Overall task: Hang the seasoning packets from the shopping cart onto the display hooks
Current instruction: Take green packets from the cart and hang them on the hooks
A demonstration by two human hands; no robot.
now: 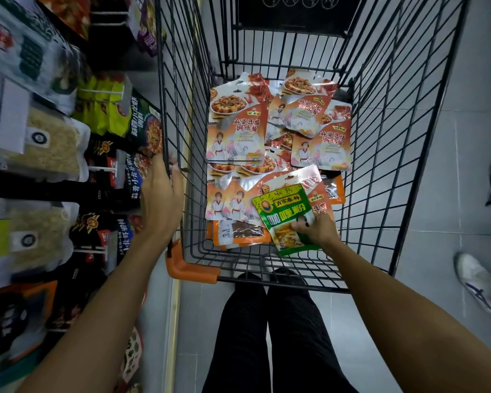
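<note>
Head view: the green seasoning packet point(287, 214) is pinched at its lower edge in my right hand point(319, 228), over orange packets point(236, 123) piled inside the shopping cart point(190, 268). My left hand point(162, 199) hooks its fingers over the cart's left rim, beside hanging display packets point(145, 129).

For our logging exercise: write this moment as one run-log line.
stage: pick-up | right hand: grips green packet above orange packets | left hand: holds cart rim | hung: not yet
</note>
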